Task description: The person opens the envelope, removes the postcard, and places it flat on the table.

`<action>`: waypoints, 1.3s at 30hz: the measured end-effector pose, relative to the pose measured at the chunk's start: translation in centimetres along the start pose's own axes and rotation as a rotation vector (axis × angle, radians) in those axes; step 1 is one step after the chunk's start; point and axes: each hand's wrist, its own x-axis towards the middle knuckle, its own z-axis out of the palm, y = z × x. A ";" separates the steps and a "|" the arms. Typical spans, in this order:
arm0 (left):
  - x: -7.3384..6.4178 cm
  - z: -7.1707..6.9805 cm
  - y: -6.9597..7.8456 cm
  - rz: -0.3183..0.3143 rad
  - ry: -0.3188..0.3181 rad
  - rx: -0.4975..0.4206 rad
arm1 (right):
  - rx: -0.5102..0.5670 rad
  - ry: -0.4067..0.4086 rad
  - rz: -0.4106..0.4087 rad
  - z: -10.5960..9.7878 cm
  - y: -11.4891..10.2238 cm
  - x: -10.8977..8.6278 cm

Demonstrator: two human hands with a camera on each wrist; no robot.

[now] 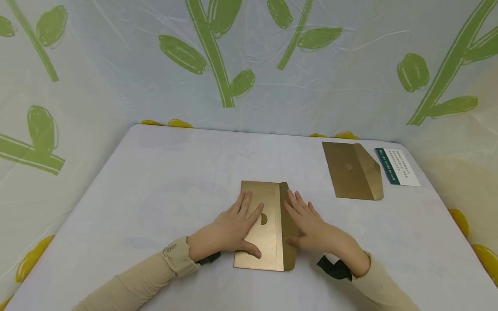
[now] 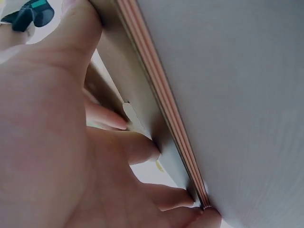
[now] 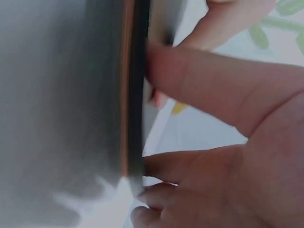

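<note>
"Envelope position?"

"Gold one [image 1: 270,235], lying on the white table [image 1: 175,172] in front of the person, flap [image 1: 289,224] unfolded toward the right hand [image 1: 317,231]. Second envelope [image 1: 348,177] well apart at far right, printed card [image 1: 397,167] just beside it."

"Which step, would you say?"

"Steadying and flattening, by my reading. Left hand [image 1: 229,229] braces the body; right hand attends to the flap side. Flap not folded over."

"Next move?"

"Probably calls for even pressure from the left, so the body can't slide, while the right works along the crease. Uneven pushing might skew it."

"Hands, in detail?"

"Left: wide open, fingers fanned and straight, palm side down on the envelope's face, thumb out toward the lower edge. Grasping nothing. Right: also open, fingers extended, tips at the flap, thumb apart and lower down."

"Any pinch on the right?"

"None visible. Wrist view shows fingertips against the edge; how hard they press, can't tell."
</note>
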 end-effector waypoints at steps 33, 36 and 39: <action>0.0 0.2 0.0 -0.005 -0.004 -0.019 | 0.053 -0.091 -0.010 0.7 2.3 0.9; -0.1 0.1 0.0 -0.002 -0.003 -0.030 | 0.032 -0.095 -0.014 0.7 2.2 0.9; -0.1 0.0 -0.1 0.003 0.002 -0.033 | 0.017 -0.097 -0.013 0.8 2.1 0.9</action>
